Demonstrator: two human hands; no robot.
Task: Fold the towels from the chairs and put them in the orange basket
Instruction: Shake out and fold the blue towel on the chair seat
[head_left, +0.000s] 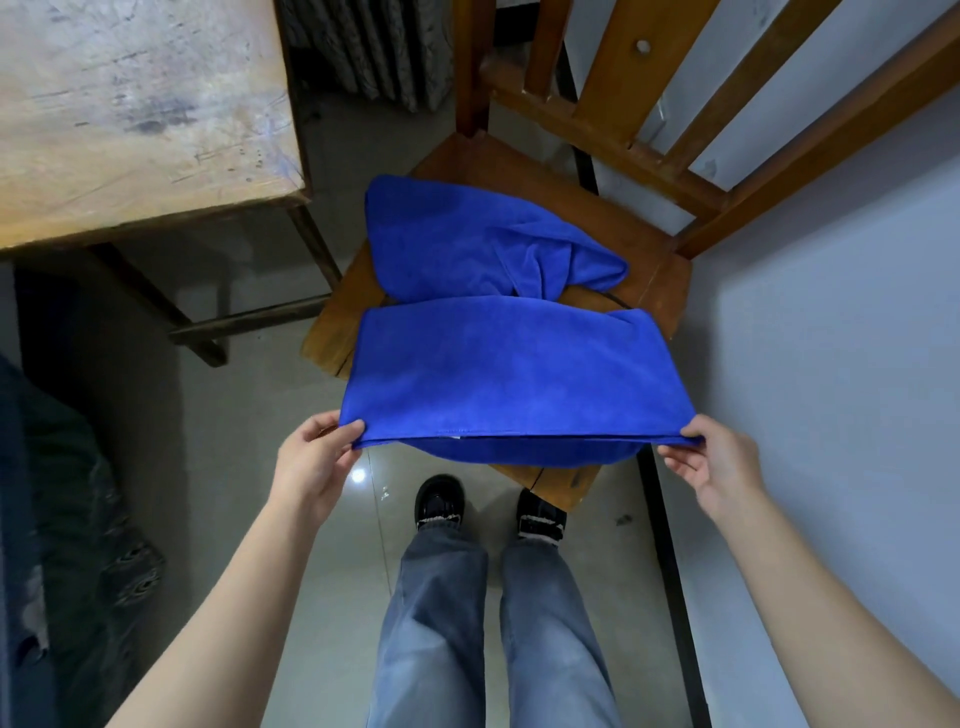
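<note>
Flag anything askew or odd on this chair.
The rear blue towel lies bunched and twisted on the chair seat. The near towel, pinched at its corners by left hand and right hand, looks evenly doubled.

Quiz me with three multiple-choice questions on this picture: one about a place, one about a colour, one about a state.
1. Where does the held towel mostly lie?
A) in a sink
B) on the chair seat
C) on a bed

2. What colour is it?
A) orange
B) blue
C) white

3. What are the person's hands doing?
A) both pinch its near corners
B) both hang free
C) only one holds it

Answers:
1 B: most of the cloth lies over the wooden seat, with only its near edge lifted past the seat's front.
2 B: the cloth is deep blue all over.
3 A: the left hand and the right hand each pinch one near corner.
</note>
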